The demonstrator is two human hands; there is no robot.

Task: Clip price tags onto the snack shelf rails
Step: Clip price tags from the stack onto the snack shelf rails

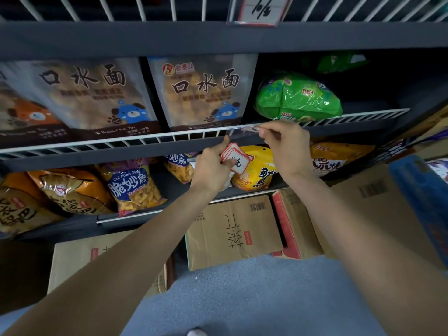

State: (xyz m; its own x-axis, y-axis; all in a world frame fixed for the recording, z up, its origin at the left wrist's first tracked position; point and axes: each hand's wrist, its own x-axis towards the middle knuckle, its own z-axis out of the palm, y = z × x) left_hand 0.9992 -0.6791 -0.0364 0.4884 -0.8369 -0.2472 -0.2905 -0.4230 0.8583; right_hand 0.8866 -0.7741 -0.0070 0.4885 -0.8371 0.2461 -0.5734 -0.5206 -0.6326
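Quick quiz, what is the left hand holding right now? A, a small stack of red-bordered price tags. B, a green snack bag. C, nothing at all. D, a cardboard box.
A: the left hand pinches a small stack of red-bordered price tags below the white wire rail, where the right hand works a tag.
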